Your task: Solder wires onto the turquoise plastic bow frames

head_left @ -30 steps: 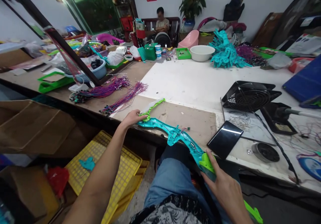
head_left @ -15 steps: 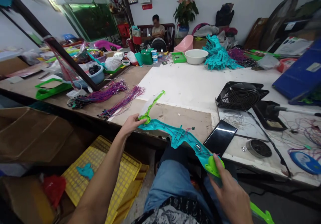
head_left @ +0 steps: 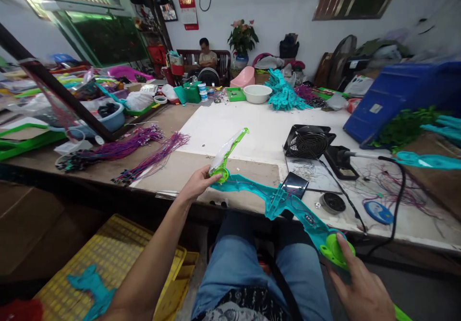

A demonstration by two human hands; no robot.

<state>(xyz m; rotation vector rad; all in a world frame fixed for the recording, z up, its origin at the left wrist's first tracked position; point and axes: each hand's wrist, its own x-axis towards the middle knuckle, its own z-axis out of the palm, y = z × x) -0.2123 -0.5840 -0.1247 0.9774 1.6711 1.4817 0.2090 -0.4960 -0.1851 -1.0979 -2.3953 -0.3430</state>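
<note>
With the view swung rightward since the last frames, more of the blue bin [head_left: 385, 95] is shown, while the grip on the long turquoise plastic piece [head_left: 252, 186] looks unchanged. The piece is held slanted over the near edge of the bench [head_left: 252, 165], partly above the lap. Its left end, at the green joint [head_left: 223, 173], is pinched by the left hand [head_left: 198, 183], thumb on top, fingers nearly closed, their tips partly hidden. Its right end is gripped at the green round part [head_left: 335, 248] by the right hand [head_left: 363, 282], index finger laid across the top, thumb at the near side, hand partly closed. The black tablet [head_left: 293, 185] is now partly covered by the piece. The green arm [head_left: 234, 146] is pointed up and away over the bench. Support by both ends is kept, so handling seems steady; no joining or release can be made out.
</note>
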